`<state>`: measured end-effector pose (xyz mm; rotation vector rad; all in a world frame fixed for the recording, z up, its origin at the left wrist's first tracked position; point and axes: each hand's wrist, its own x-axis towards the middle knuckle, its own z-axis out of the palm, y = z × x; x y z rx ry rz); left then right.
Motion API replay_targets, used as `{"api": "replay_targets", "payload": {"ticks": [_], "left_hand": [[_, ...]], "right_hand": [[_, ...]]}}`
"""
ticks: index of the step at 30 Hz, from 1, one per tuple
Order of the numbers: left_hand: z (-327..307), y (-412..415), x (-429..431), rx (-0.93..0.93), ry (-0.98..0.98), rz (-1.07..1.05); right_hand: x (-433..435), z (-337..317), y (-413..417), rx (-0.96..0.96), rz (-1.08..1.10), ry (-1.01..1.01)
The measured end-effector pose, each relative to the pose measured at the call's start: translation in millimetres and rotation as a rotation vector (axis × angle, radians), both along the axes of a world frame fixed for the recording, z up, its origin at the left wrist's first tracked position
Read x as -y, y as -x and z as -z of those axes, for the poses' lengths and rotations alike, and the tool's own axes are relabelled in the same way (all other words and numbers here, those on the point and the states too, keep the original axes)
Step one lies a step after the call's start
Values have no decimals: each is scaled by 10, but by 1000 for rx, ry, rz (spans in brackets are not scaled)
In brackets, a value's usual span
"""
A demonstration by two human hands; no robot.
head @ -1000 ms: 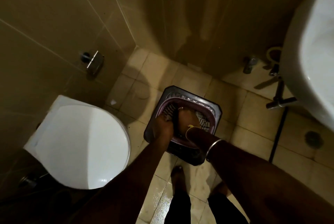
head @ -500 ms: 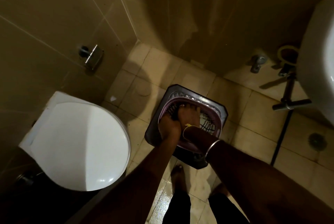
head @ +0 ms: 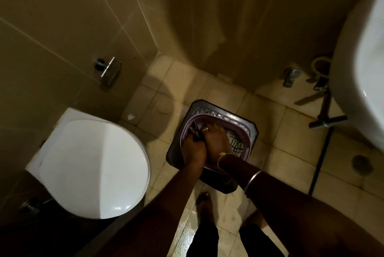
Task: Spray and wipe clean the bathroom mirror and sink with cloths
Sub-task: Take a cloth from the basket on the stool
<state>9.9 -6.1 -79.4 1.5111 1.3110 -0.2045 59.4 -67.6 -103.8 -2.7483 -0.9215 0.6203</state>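
Head view: both hands are being worked inside a purple basket (head: 239, 126), which is being carried on a dark stool (head: 253, 130) standing on the floor tiles. Compared with half a second ago, a dark cloth (head: 196, 131) is now being exposed at the far left edge of the basket, bunched up between the two hands, where only the hands and the basket lining were showing before. The dark cloth is being gripped by the left hand (head: 194, 149), whose fingers are being curled round its near end. The right hand (head: 217, 142) is being laid over the same cloth from the right; whether its fingers are closing on the cloth or only pressing it down cannot be told in this dim light. A striped cloth (head: 235, 146) is being left lying toward the right edge of the basket, partly under the right wrist.

By this reading, a cloth is being gathered for lifting, so the fetching step is being completed and no wiping is yet being done. The sink (head: 365, 74) is being left untouched at the right, well apart from the basket.
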Motion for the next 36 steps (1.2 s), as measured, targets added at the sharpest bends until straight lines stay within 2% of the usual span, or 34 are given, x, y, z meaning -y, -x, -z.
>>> {"api": "replay_targets", "payload": {"ticks": [4, 6, 9, 12, 14, 19, 22, 26, 29, 31, 32, 35, 36], "left_hand": [[-146, 119, 94, 21, 67, -177], [-191, 169, 104, 61, 235, -340], [-395, 199, 111, 245, 568, -687], [-732, 224, 92, 409, 710, -769], [-926, 261, 65, 479, 775, -732], [-1428, 243, 68, 581, 922, -501], [-1811, 119, 158, 586, 932, -315], [-2290, -128, 412, 542, 880, -55], [-2564, -337, 653, 560, 834, 64], [-2734, -445, 799, 599, 837, 87], [-2831, -497, 888, 619, 857, 96], [-3065, -626, 1154, 664, 964, 122], [-3130, -663, 1236, 669, 982, 126]], "right_hand": [[145, -291, 106, -66, -30, -96], [214, -422, 146, -97, 5, -127], [330, -635, 228, -84, 40, -199], [480, -920, 327, -57, 11, -300], [631, -1103, 378, 23, -50, -382], [1003, -1649, 306, 488, -277, -611], [1243, -1963, 222, 602, -383, -634], [1551, -2202, 151, 607, -419, -606], [1801, -2488, 63, 506, -397, -587], [1958, -2732, 54, 424, -289, -664], [2034, -2871, 74, 368, -159, -758], [2210, -3202, 115, 209, 458, -1051], [2244, -3277, 101, 103, 684, -1134]]}}
